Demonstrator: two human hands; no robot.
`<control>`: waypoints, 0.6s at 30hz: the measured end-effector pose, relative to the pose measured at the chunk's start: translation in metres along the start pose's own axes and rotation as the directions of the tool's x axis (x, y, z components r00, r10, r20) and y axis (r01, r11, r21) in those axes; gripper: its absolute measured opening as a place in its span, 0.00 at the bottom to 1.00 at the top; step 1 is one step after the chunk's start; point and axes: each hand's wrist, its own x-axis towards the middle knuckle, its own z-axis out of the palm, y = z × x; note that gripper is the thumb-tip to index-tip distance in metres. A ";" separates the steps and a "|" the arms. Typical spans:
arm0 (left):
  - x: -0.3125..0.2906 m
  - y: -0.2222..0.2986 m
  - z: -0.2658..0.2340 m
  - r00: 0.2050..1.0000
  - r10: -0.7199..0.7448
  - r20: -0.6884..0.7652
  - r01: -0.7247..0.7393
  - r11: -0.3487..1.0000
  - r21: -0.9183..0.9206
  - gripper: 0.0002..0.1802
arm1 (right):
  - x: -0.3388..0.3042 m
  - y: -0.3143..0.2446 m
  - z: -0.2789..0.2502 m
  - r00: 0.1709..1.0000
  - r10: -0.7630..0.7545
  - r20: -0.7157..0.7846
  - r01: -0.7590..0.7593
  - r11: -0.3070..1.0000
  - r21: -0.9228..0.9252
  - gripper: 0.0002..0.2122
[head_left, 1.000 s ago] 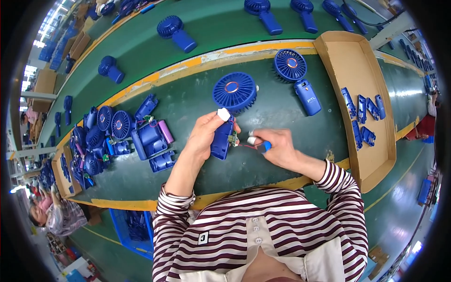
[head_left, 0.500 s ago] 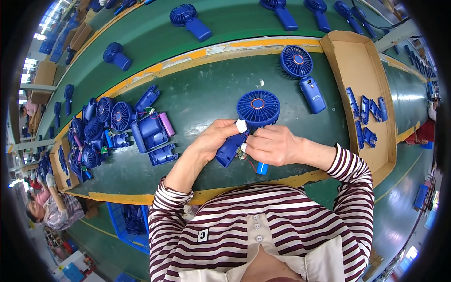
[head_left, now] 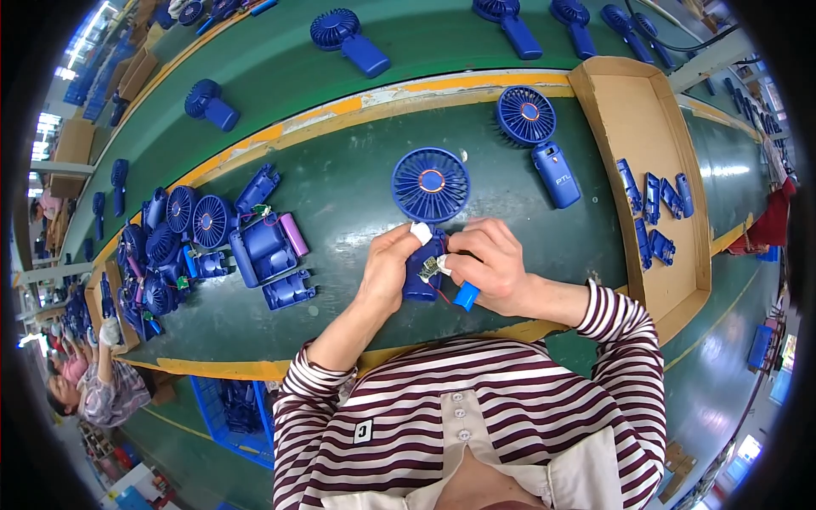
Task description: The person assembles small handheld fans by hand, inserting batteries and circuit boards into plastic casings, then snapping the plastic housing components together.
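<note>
Two changes stand out from half a second ago: the round, ribbed head of our dark-blue plastic handheld fan [head_left: 431, 180] sits further left in the frame, and its opened plastic handle [head_left: 422, 287], which slanted toward the lower left, now points almost straight down. More shows of the small green circuit board [head_left: 428, 269], lying against the handle near the middle of the frame. The bright-blue cylindrical cell [head_left: 466, 296], nearly upright then, now tilts just below our right hand [head_left: 493, 270], with a thin red wire [head_left: 439, 293] beside it.

We have the fan at the centre of the frame, its head above our fingers and its handle between our two hands, over the dark-green desk [head_left: 535, 246]. The fingers of our left hand [head_left: 388, 265] grasp the handle's upper part, just under the head, the white-covered thumb lying on its left side. Our right fingers curl in at the handle's right edge, a white-covered tip at the board; we cannot tell whether they pinch the board or support the cell.
</note>
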 end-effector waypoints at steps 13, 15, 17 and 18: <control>-0.001 -0.016 -0.001 0.979 -0.007 -0.206 -0.008 0.997 -0.073 0.08 | 0.000 0.011 0.013 0.992 -0.014 0.128 0.015 1.000 -0.012 0.10; 0.005 -0.015 -0.007 0.980 -0.042 -0.196 0.025 0.996 -0.089 0.10 | 0.009 0.011 0.009 0.991 0.042 0.127 -0.050 0.997 0.062 0.11; 0.005 -0.008 -0.006 0.981 -0.059 -0.187 0.034 0.990 -0.136 0.10 | 0.018 0.010 0.004 0.971 0.145 0.188 -0.174 0.974 0.146 0.11; 0.003 -0.001 -0.005 0.988 -0.074 -0.136 0.051 0.984 -0.168 0.11 | 0.022 0.014 0.003 0.977 0.134 0.165 -0.164 0.970 0.182 0.10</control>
